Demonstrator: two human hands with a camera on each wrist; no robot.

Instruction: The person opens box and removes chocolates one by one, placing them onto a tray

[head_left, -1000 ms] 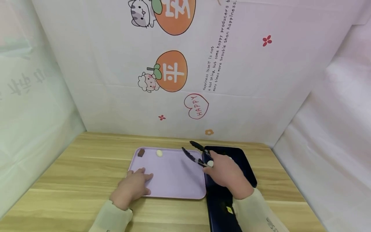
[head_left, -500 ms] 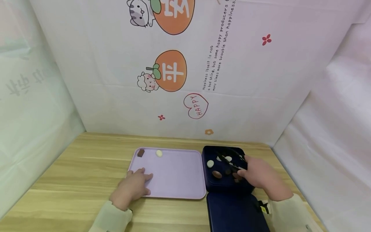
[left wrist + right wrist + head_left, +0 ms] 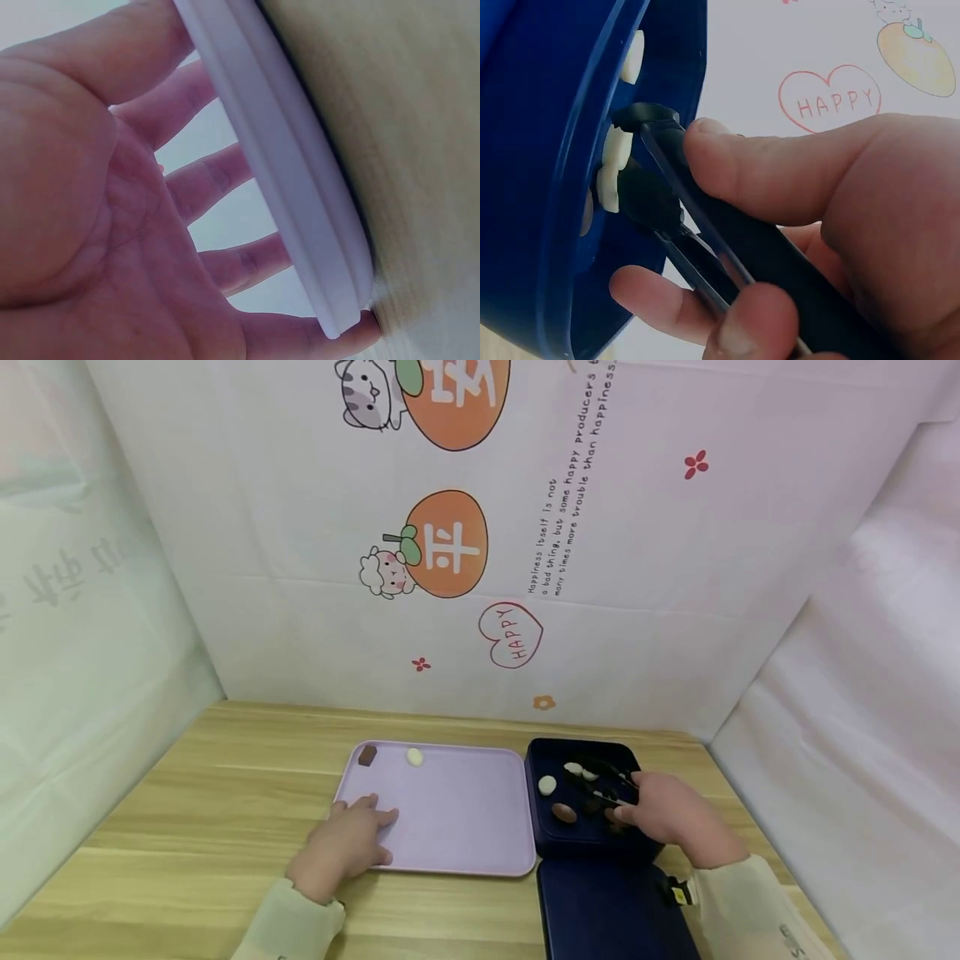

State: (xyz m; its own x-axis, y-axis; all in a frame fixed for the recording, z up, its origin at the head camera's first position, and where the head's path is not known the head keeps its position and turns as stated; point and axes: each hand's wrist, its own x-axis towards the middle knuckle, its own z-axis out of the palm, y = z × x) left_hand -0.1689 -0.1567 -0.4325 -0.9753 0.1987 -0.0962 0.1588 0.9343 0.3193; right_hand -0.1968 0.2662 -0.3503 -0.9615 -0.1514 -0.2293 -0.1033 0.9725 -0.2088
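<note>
My right hand holds black tongs over the navy tin, fingers and thumb around the arms. Down among the contents, the tong tips sit at two overlapping cream-white pieces; whether they pinch them I cannot tell. Another white oval piece and a brown oval piece lie in the tin's left half. My left hand, fingers spread, rests on the near-left rim of the lilac tray. In the left wrist view, straight fingers reach across the tray's edge.
On the tray's far-left part lie a dark brown block and a cream oval piece. The tin's navy lid lies in front of the tin. A printed white cloth hangs behind the wooden table.
My right hand has moved right with the tongs, from above the tray's right side to the tin. The tong tips are now lower, at the white pieces. My left hand stays put.
</note>
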